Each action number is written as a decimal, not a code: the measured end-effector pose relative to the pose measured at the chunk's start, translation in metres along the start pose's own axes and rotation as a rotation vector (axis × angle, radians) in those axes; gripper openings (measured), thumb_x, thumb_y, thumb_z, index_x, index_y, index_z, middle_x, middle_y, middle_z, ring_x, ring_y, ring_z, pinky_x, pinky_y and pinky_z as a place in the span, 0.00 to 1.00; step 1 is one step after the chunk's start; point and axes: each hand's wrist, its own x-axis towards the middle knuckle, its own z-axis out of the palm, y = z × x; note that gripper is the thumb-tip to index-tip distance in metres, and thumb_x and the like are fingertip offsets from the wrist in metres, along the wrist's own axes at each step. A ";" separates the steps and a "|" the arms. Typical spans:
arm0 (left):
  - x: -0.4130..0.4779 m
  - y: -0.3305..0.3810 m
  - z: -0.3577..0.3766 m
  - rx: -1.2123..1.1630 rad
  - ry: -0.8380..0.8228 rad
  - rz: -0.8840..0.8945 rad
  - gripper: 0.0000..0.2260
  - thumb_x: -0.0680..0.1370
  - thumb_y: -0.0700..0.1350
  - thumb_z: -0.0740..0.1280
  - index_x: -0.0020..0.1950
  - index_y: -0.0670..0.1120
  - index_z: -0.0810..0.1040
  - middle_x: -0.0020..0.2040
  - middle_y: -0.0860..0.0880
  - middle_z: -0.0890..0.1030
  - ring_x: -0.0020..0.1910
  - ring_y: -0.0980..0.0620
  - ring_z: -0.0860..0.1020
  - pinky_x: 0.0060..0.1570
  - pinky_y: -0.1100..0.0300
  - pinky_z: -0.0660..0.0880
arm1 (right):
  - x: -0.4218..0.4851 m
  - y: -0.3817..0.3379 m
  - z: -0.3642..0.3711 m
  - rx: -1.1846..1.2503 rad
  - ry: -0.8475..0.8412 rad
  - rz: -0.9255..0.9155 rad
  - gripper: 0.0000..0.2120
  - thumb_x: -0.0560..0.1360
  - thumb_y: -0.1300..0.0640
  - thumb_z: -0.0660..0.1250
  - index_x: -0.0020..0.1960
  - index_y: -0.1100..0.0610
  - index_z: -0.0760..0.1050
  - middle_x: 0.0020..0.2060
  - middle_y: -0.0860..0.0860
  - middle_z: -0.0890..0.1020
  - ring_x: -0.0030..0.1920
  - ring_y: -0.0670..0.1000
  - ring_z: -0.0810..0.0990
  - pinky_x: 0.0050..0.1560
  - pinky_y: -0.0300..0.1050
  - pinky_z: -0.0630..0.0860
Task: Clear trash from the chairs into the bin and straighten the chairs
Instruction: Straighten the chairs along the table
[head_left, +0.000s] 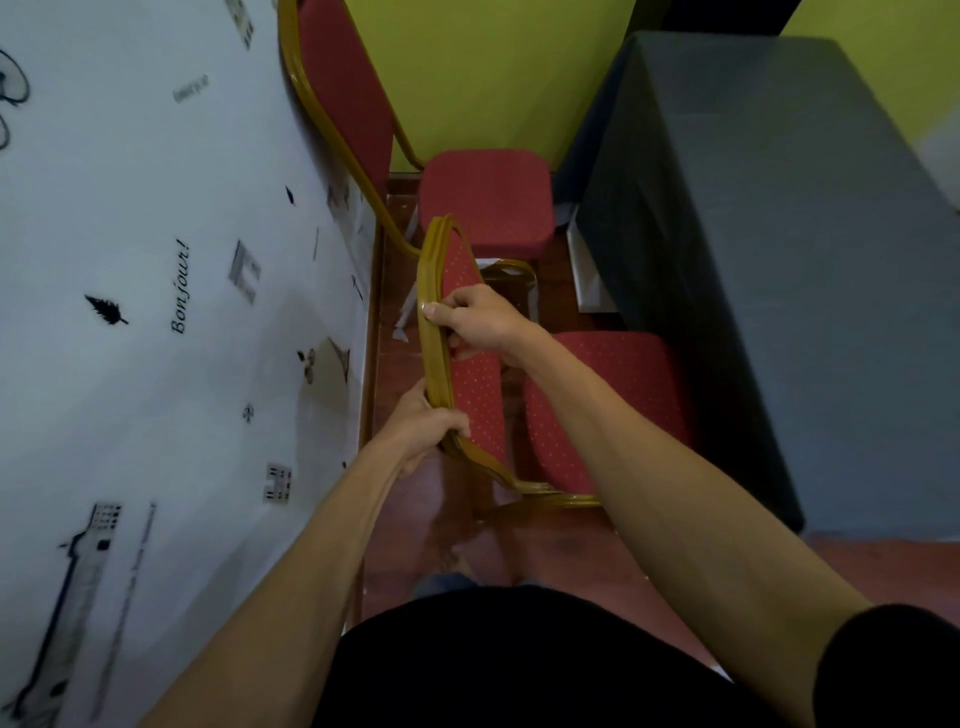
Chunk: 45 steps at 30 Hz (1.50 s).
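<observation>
Red chair (475, 374) backrest clenched in left hand (421, 426) and right hand (480, 317) grip.

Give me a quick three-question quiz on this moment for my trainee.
1. True or false: both hands grip the near chair's backrest.
2. Which hand is farther from the camera? A) left hand B) right hand
3. What lies on the far chair's seat?

Key: 1 true. 2 B. 3 nothing visible; it looks clear of trash.
</observation>
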 end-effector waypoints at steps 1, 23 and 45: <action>-0.001 0.000 0.003 -0.002 -0.004 -0.001 0.18 0.68 0.25 0.69 0.49 0.46 0.75 0.42 0.41 0.76 0.43 0.43 0.78 0.50 0.42 0.80 | -0.002 0.001 -0.002 -0.004 0.002 0.001 0.14 0.80 0.45 0.68 0.43 0.55 0.74 0.38 0.52 0.82 0.40 0.50 0.82 0.35 0.42 0.78; -0.038 -0.019 0.040 0.061 0.003 -0.069 0.18 0.71 0.24 0.68 0.45 0.46 0.69 0.35 0.45 0.73 0.38 0.46 0.76 0.46 0.47 0.79 | -0.066 0.019 -0.011 -0.036 -0.038 -0.035 0.16 0.83 0.46 0.63 0.45 0.57 0.76 0.42 0.55 0.84 0.44 0.54 0.83 0.45 0.49 0.83; -0.027 -0.010 0.030 0.190 0.007 -0.013 0.22 0.64 0.31 0.72 0.55 0.45 0.75 0.41 0.39 0.77 0.43 0.41 0.80 0.52 0.38 0.81 | -0.060 0.003 -0.009 -0.037 -0.064 0.033 0.15 0.84 0.48 0.62 0.42 0.56 0.72 0.39 0.54 0.80 0.40 0.53 0.81 0.39 0.48 0.82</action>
